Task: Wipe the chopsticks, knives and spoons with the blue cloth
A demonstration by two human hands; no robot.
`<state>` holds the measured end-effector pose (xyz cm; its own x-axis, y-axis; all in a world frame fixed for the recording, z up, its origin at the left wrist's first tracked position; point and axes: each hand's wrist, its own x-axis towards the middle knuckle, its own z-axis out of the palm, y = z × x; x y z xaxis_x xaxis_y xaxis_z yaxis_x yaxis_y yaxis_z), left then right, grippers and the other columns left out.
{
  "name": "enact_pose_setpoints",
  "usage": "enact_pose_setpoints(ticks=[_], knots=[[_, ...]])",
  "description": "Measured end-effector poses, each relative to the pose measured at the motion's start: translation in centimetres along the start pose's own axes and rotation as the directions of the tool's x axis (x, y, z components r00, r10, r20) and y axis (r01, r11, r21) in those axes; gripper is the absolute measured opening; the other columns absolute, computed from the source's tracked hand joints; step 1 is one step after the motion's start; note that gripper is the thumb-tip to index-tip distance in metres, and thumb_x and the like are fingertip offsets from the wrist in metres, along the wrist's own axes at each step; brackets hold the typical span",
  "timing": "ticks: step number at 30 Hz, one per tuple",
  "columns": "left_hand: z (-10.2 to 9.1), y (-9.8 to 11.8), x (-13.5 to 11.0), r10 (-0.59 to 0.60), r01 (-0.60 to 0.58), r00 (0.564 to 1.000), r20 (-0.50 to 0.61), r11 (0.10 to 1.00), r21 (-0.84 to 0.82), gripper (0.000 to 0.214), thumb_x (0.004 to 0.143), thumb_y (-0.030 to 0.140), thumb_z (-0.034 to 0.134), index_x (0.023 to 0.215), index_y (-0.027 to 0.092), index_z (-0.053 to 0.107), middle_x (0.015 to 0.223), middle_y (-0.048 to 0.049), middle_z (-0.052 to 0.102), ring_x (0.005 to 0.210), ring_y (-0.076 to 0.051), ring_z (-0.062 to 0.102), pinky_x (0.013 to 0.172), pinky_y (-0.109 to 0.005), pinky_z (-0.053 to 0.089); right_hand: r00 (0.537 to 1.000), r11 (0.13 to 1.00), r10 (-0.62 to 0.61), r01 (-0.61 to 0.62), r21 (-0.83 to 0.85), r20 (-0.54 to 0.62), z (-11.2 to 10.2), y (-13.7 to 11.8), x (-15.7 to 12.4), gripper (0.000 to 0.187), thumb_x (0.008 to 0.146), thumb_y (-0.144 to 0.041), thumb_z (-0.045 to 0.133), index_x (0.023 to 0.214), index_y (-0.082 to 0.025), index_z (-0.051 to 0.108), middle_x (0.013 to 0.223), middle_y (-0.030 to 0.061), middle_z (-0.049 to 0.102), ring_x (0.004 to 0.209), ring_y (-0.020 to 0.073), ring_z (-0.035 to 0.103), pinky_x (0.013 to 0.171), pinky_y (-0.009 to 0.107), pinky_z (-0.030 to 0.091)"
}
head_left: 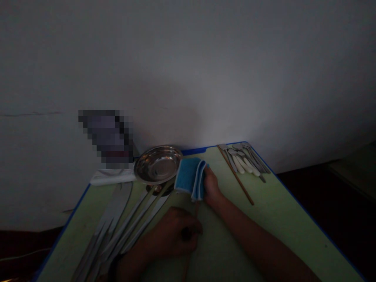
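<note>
My right hand (212, 186) is closed on a folded blue cloth (188, 175) with white edging, held up over the middle of the table. A thin wooden chopstick (196, 209) runs down out of the cloth's lower end. Its upper part is hidden inside the cloth. Nearer to me, my left hand (179, 231) has curled fingers around the line of the chopstick, which shows above and below it. The exact grip of the fingertips is dark and hard to make out.
A steel bowl (160, 164) stands at the back by the wall. Long-handled metal utensils (129, 227) lie on the left, below a white cloth (111, 177). Several forks and spoons (243, 158) and another chopstick (235, 174) lie right on the green, blue-edged table (264, 207).
</note>
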<state>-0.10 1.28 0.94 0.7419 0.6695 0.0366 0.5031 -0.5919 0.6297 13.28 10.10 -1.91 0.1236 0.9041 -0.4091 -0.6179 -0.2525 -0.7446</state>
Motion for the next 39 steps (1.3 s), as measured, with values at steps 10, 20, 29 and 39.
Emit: enact_pose_setpoints(ticks=[10, 20, 29, 39], knots=[[1.0, -0.7, 0.5, -0.121, 0.114, 0.985, -0.121, 0.991, -0.064, 0.018, 0.073, 0.01, 0.049, 0.083, 0.017, 0.062, 0.067, 0.001, 0.061, 0.057, -0.01, 0.055, 0.054, -0.019, 0.039, 0.99, 0.99, -0.08, 0.093, -0.109, 0.119, 0.3, -0.7, -0.8, 0.023, 0.075, -0.041, 0.054, 0.083, -0.022, 0.064, 0.079, -0.0021, 0.07, 0.078, 0.0164, 0.063, 0.079, 0.03, 0.047], [0.2, -0.3, 0.2, 0.029, -0.029, 0.999, -0.025, 0.999, 0.02, 0.02, 0.069, 0.009, 0.051, 0.081, 0.018, 0.064, 0.064, 0.0011, 0.063, 0.056, -0.012, 0.056, 0.056, -0.021, 0.038, 1.0, 0.999, -0.006, 0.007, -0.052, 0.02, 0.0, -0.2, -0.4, 0.028, 0.071, -0.046, 0.057, 0.08, -0.021, 0.066, 0.078, -0.0021, 0.07, 0.08, 0.0172, 0.062, 0.079, 0.03, 0.047], [0.3, -0.1, 0.2, -0.079, 0.064, 0.992, -0.1, 0.987, -0.145, 0.023, 0.067, 0.01, 0.05, 0.082, 0.017, 0.067, 0.059, 0.0025, 0.06, 0.051, -0.011, 0.052, 0.053, -0.02, 0.037, 1.0, 1.0, 0.005, -0.005, -0.023, -0.009, -0.1, -0.5, 0.1, 0.023, 0.073, -0.042, 0.055, 0.075, -0.021, 0.064, 0.07, -0.0023, 0.07, 0.076, 0.0179, 0.064, 0.079, 0.032, 0.05], [-0.2, 1.1, -0.7, -0.179, 0.048, 0.945, -0.275, 0.904, -0.424, 0.018, 0.074, 0.014, 0.044, 0.078, 0.014, 0.061, 0.054, 0.0019, 0.057, 0.047, -0.01, 0.052, 0.048, -0.019, 0.039, 0.941, 0.972, -0.229, 0.237, 0.002, -0.25, -1.2, -4.8, -0.5, 0.025, 0.077, -0.042, 0.049, 0.08, -0.021, 0.062, 0.085, 0.0005, 0.071, 0.089, 0.0175, 0.063, 0.083, 0.034, 0.048]])
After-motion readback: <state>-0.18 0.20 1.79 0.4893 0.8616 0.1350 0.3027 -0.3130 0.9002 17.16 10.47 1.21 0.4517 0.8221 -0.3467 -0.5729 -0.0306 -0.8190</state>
